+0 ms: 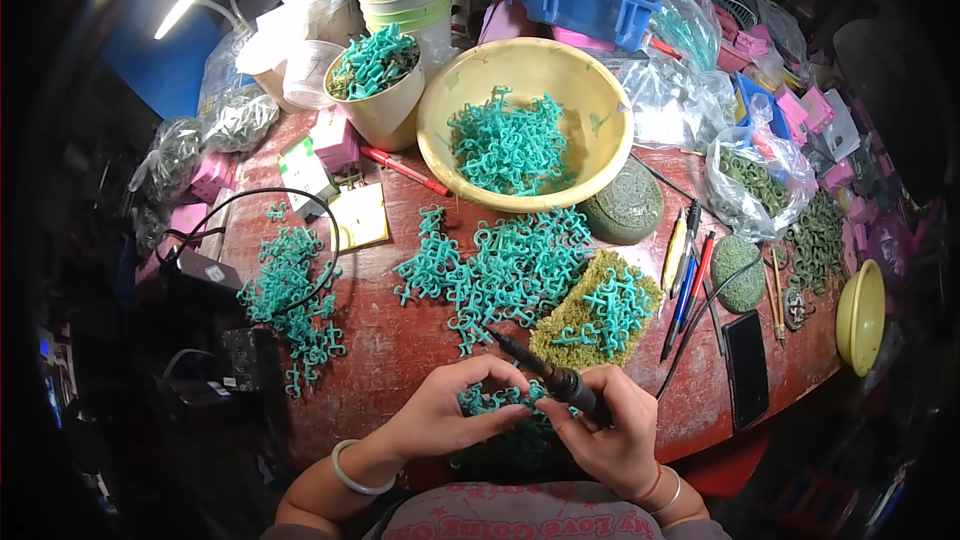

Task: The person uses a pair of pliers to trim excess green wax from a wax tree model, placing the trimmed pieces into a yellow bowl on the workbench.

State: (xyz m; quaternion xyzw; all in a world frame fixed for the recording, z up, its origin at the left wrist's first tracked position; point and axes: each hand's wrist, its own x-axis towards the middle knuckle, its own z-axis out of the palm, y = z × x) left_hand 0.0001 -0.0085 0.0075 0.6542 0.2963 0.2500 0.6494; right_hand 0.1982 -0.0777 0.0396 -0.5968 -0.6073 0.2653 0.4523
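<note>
Head view, lower centre of the frame: the left hand [450, 410] pinches a cluster of teal plastic pieces [497, 400] between thumb and fingers, while the right hand [610, 430] is closed around a dark soldering iron [545, 372], its tip pointing up-left. Beyond the hands, loose teal pieces [500, 265] cover the red table [390, 340]. Farther back, upper centre, a yellow bowl [585, 100] holds more.

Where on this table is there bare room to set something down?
Bare red tabletop lies between the left teal pile and the middle teal pile, ahead of the left hand. The back, around the yellow bowl and tubs, is crowded; so is the right side.
</note>
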